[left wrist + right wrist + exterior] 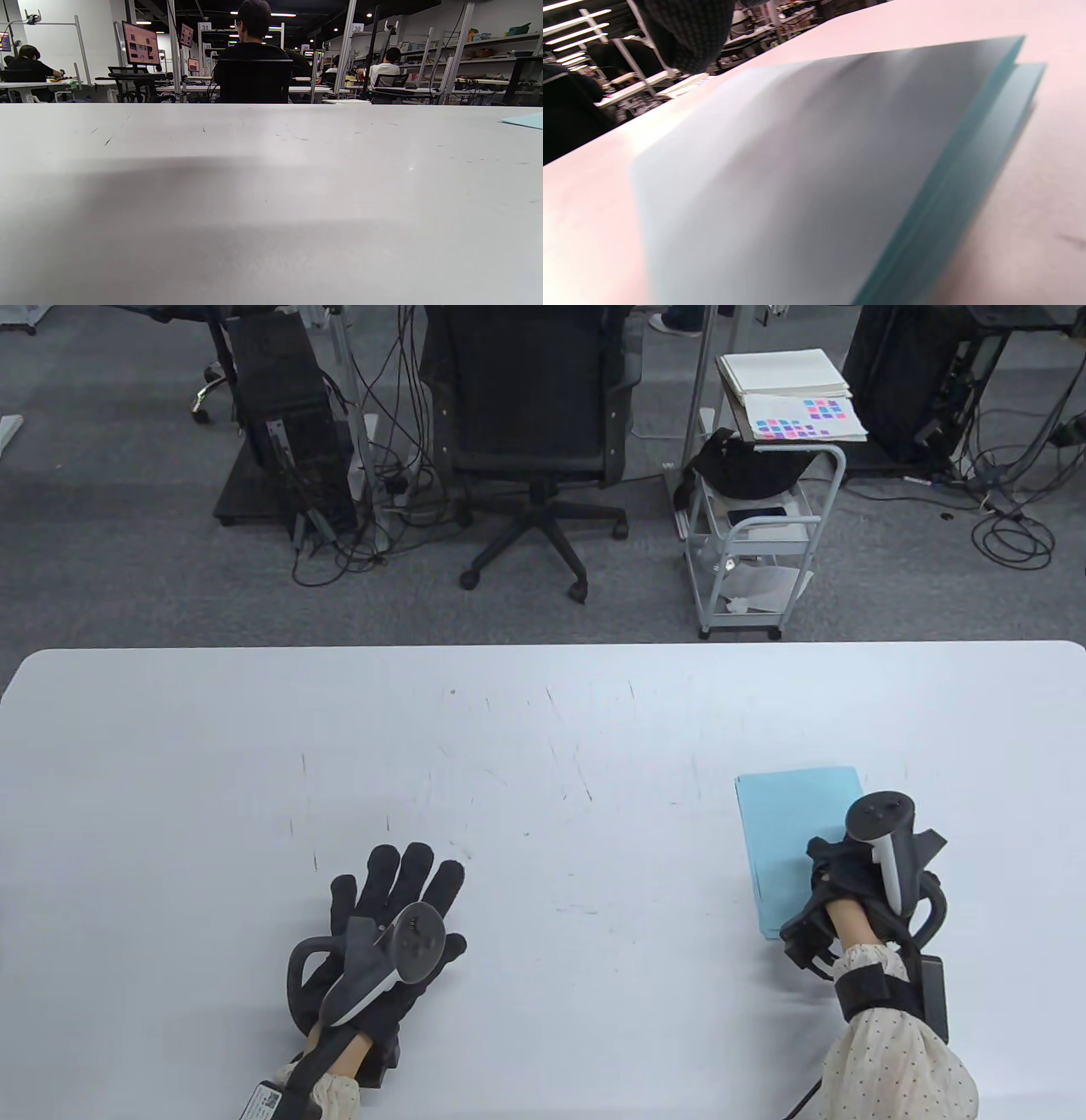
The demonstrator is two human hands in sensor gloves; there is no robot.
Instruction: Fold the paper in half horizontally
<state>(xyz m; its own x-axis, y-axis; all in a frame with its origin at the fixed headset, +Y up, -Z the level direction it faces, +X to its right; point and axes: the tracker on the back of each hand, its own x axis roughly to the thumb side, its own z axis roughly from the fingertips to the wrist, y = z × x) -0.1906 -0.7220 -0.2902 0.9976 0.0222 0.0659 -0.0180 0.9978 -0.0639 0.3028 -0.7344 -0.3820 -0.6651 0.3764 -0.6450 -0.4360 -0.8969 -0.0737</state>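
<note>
Right hand (848, 882) on folded blue paper (785, 831); no writing legible

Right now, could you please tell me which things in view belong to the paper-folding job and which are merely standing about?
Part of the job:
- light blue sheet of paper, already doubled over, on the white table
- right hand, on the paper
- left hand, flat on the table, away from the paper

Just standing about:
- black office chair
- white wire trolley holding notebooks

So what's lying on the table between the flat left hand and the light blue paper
Nothing: in the table view only bare white tabletop separates the left hand from the light blue paper.
</note>
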